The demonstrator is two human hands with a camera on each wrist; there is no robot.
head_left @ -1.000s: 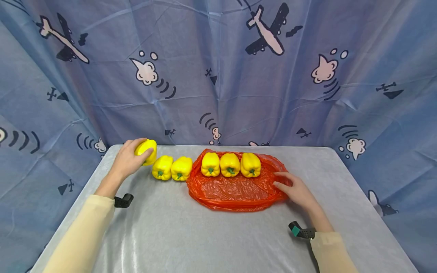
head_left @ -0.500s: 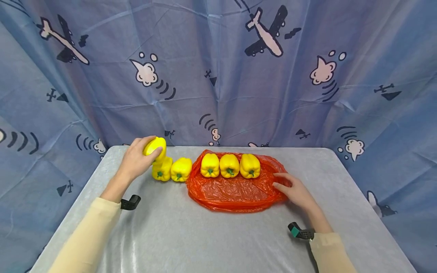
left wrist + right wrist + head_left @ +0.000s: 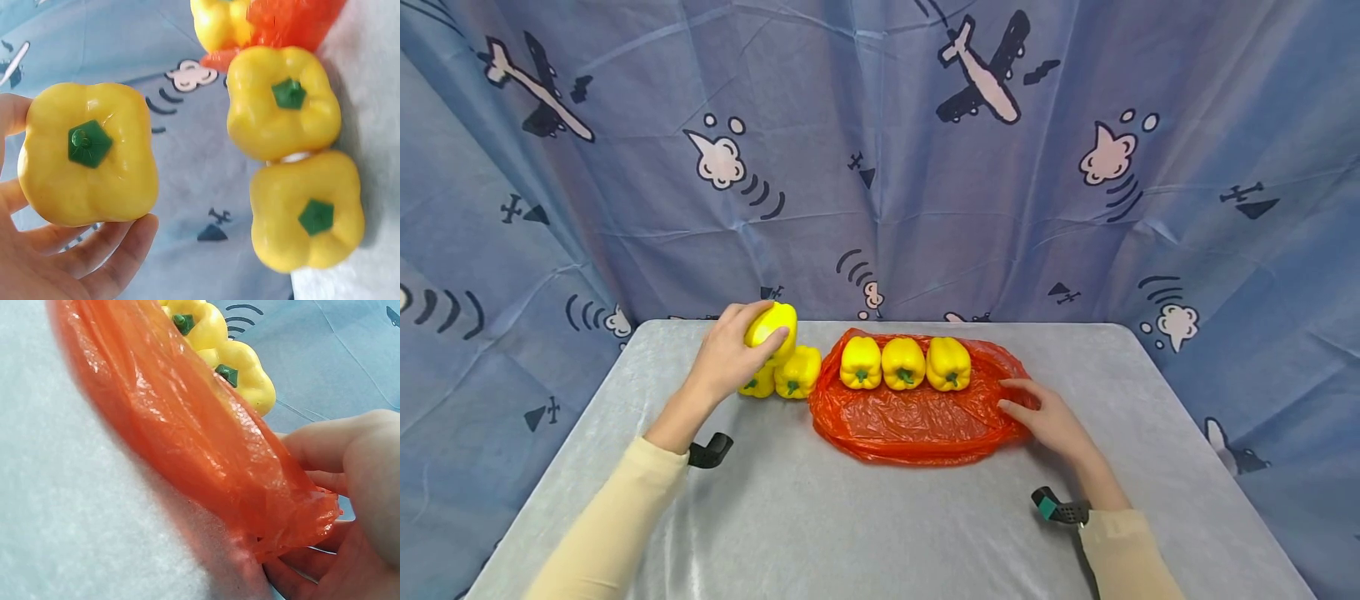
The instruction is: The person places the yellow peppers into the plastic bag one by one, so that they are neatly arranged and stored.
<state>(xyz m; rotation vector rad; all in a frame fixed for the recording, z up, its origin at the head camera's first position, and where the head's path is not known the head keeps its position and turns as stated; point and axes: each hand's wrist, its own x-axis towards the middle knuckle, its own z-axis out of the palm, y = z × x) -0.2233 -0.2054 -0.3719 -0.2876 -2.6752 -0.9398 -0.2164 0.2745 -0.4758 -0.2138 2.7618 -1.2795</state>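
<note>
Pepper [image 3: 781,327] in left fingers [image 3: 134,250]; now nearer bag [image 3: 917,421]

A creased blue curtain [image 3: 820,100], printed with planes [image 3: 985,77], puffy clouds [image 3: 721,162] and curved stripes [image 3: 459,308], hangs behind and to both sides of the worktop [image 3: 865,533], pale grey with rounded far corners.

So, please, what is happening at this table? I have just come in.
A person's left hand holds a glossy yellow bell pepper above the pale grey table, near two similar peppers resting on it. The right hand holds the edge of an open red plastic bag, where three more yellow peppers sit in a row inside the rim.
</note>
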